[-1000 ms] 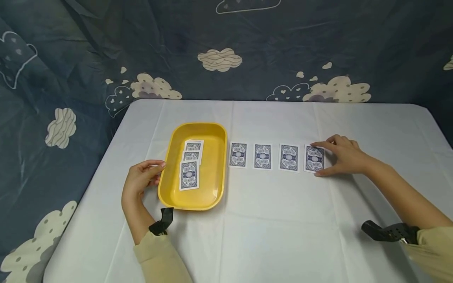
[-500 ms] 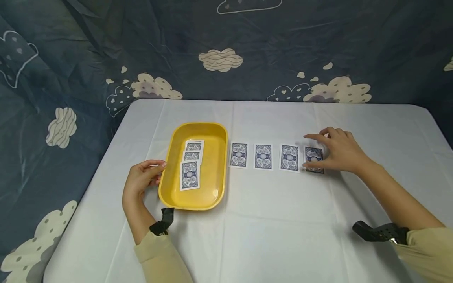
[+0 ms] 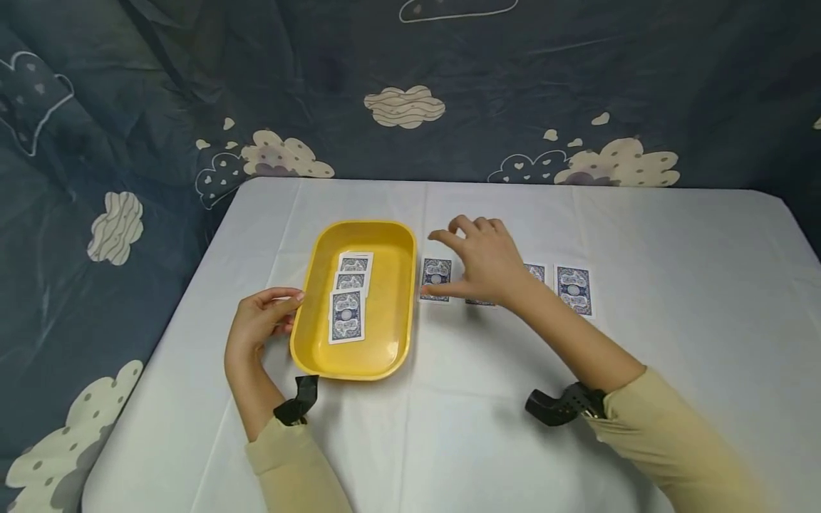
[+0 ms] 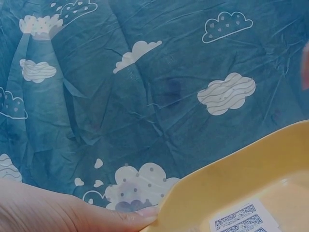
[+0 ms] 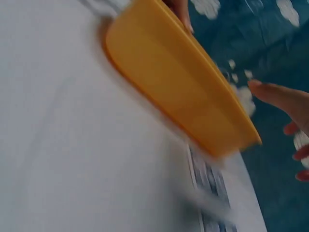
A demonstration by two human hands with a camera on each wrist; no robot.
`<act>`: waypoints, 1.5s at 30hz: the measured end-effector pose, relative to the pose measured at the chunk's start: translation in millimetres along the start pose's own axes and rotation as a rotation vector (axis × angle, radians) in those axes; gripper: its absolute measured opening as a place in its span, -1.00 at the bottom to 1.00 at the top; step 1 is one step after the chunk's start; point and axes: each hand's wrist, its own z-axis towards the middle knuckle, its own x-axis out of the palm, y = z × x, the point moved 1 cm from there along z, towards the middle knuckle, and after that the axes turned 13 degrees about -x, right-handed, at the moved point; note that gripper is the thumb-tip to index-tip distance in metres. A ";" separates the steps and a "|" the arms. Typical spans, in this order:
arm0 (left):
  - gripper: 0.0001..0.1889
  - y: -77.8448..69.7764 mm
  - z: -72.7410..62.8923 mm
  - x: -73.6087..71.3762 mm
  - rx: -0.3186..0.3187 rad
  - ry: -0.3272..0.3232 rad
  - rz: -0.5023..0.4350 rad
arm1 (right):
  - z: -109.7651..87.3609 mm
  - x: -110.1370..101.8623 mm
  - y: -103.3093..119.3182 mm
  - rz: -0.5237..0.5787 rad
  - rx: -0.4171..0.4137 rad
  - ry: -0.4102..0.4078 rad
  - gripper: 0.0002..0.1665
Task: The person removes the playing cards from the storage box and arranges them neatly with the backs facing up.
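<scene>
My left hand (image 3: 259,324) pinches the left rim of a yellow tray (image 3: 388,349) between thumb and fingers. Inside the tray lie several overlapping playing cards (image 3: 346,315), blue backs up. To its right, a row of face-down cards runs across the table. With thumb and forefinger spread, my right hand (image 3: 484,263) hovers over the left end of the row. The leftmost card (image 3: 437,272) shows between thumb and forefinger; the second card (image 3: 479,303) is mostly hidden beneath the hand. The third card (image 3: 535,271) is partly covered, while the rightmost card (image 3: 574,291) shows fully.
A white cloth covers the table (image 3: 481,442). Behind and to the left hangs a dark blue curtain (image 3: 487,85) with cloud prints. Black straps with camera mounts (image 3: 564,405) sit at both wrists.
My right hand has left the rightmost card and swept left along the row to the card nearest the tray. The left hand stays at the tray rim.
</scene>
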 end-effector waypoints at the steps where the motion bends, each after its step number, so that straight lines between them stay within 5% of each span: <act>1: -0.54 0.4 0.3 0.5 0.000 0.004 0.002 | 6.6 1.6 9.1 0.006 -0.003 -0.004 0.02; 8: -0.54 0.4 0.5 0.5 0.022 0.004 0.011 | 39.1 19.9 63.7 0.028 -0.089 0.011 -0.03; 16: -0.55 0.2 2.6 -0.8 0.016 0.022 -0.006 | 63.0 51.1 100.1 0.041 -0.202 0.104 0.05; 29: -0.61 0.4 4.1 -0.5 0.016 0.029 -0.031 | 76.2 74.8 109.1 0.016 -0.191 0.308 0.16; 45: -0.63 -1.3 3.2 -1.0 0.003 0.040 -0.020 | 77.0 77.2 108.9 0.101 -0.214 0.302 0.10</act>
